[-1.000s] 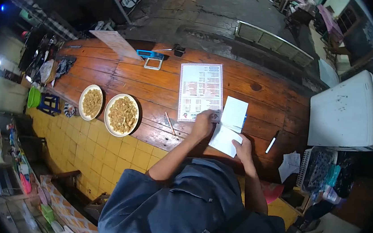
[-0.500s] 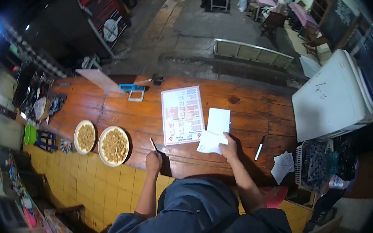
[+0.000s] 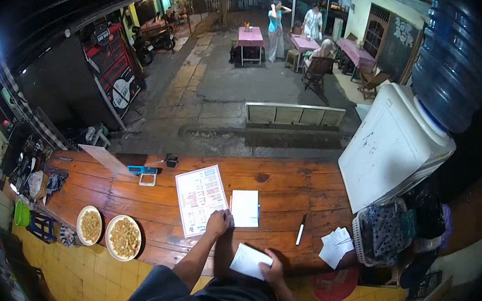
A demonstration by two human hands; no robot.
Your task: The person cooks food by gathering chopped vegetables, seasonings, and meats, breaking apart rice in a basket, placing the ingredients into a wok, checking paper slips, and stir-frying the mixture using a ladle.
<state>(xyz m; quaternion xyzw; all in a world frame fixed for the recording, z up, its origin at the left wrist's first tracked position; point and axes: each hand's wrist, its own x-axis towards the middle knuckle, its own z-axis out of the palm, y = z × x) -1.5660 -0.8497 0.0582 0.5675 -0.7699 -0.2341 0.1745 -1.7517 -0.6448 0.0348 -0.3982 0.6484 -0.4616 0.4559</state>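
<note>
My left hand is closed over the table between the menu sheet and the notepad. A thin pen sticks up from its fingers. The printed menu sheet lies flat, partly under that hand. To its right rests a white notepad, a blue edge showing on its right side. My right hand grips a white slip of paper by its right side, held near the table's front edge, close to my body. Any writing on the slip is too faint to read.
Two bowls of food stand at the table's left. A marker and loose papers lie to the right, beside a white basket and a white water dispenser. A blue tape dispenser-like object sits behind. Several people are beyond.
My view has tipped up, showing people farther off. My left hand has moved right with the pen, to the notepad's edge. My right hand has drawn the slip off the notepad toward my body.
</note>
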